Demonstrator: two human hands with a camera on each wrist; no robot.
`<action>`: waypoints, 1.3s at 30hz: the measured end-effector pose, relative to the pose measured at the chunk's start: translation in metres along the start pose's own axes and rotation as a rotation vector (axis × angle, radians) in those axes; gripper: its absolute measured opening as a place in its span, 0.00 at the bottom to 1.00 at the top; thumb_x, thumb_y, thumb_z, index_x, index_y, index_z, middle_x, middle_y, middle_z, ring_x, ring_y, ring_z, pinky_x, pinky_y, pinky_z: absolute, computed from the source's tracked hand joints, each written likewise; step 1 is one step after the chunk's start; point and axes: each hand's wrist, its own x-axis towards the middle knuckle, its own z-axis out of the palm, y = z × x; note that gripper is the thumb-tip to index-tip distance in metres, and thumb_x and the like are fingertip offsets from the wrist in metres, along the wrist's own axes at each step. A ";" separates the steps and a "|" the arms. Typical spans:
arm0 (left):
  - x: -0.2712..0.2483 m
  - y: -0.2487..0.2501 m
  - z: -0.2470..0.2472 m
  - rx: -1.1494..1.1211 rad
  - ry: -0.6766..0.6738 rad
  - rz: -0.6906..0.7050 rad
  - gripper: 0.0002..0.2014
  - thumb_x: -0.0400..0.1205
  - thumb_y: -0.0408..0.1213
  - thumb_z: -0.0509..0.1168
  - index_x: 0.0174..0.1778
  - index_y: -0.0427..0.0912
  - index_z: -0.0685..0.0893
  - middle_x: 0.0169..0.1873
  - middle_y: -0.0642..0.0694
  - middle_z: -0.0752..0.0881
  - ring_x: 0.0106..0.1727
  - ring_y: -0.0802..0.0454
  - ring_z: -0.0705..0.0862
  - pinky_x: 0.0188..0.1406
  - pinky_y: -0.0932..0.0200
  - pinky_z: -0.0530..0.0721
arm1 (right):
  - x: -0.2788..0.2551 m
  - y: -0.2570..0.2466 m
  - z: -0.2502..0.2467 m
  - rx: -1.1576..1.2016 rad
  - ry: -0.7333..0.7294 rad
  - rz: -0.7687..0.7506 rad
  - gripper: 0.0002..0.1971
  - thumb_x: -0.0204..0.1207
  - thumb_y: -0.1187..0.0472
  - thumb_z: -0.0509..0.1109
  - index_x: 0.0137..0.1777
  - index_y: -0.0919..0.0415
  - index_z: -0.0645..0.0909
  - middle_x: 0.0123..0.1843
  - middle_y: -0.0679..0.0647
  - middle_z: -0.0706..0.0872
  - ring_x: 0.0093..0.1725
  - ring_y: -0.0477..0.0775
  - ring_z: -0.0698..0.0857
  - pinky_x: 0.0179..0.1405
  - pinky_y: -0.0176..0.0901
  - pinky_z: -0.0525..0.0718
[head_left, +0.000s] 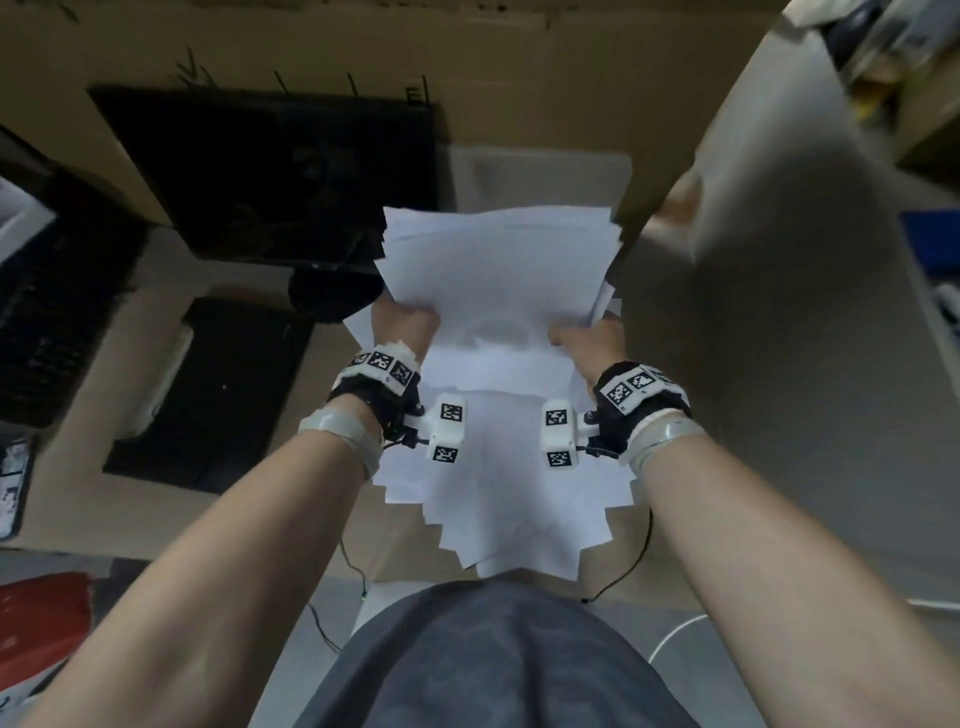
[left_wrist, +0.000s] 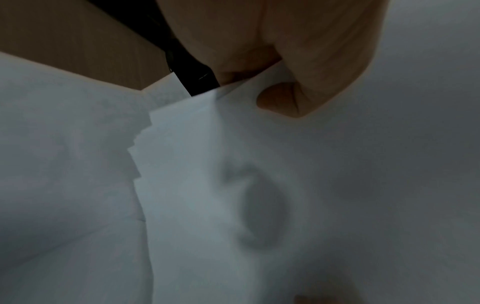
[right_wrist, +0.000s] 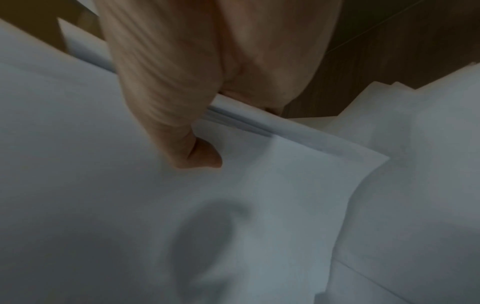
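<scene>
A bundle of white paper sheets (head_left: 496, 270) is held up in front of me over the desk. My left hand (head_left: 408, 319) grips its left edge, thumb on top, as the left wrist view shows with the thumb (left_wrist: 283, 100) pressing the sheets (left_wrist: 259, 185). My right hand (head_left: 589, 338) grips the right edge, and its thumb (right_wrist: 197, 152) lies on the top sheet (right_wrist: 130, 164). Below the hands a fanned pile of more white sheets (head_left: 504, 499) lies on the desk with its edges staggered.
A black monitor (head_left: 270, 171) on its round stand (head_left: 332, 296) is at the back left. A black keyboard (head_left: 52, 312) sits far left, a black pad (head_left: 213, 395) beside the pile. Cardboard (head_left: 519, 73) stands behind. A red bag (head_left: 36, 623) lies lower left.
</scene>
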 end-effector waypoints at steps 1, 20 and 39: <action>-0.006 -0.002 -0.001 0.028 -0.022 0.008 0.16 0.68 0.16 0.63 0.49 0.32 0.82 0.30 0.49 0.80 0.29 0.58 0.77 0.20 0.73 0.71 | -0.004 0.003 -0.001 -0.008 -0.014 -0.007 0.11 0.67 0.74 0.75 0.45 0.61 0.83 0.38 0.50 0.86 0.41 0.55 0.87 0.38 0.37 0.82; 0.021 -0.015 0.015 0.222 -0.241 -0.108 0.24 0.66 0.21 0.66 0.60 0.34 0.77 0.47 0.42 0.84 0.45 0.46 0.82 0.33 0.64 0.78 | 0.030 -0.006 0.004 0.161 -0.030 0.015 0.24 0.69 0.75 0.67 0.63 0.56 0.75 0.46 0.52 0.84 0.42 0.48 0.83 0.36 0.37 0.81; -0.029 -0.028 -0.008 0.032 -0.227 -0.156 0.25 0.60 0.20 0.62 0.54 0.38 0.79 0.37 0.45 0.82 0.39 0.46 0.80 0.33 0.59 0.78 | -0.005 0.015 -0.005 0.104 0.000 -0.039 0.23 0.69 0.72 0.66 0.63 0.57 0.74 0.53 0.54 0.84 0.46 0.49 0.84 0.41 0.39 0.79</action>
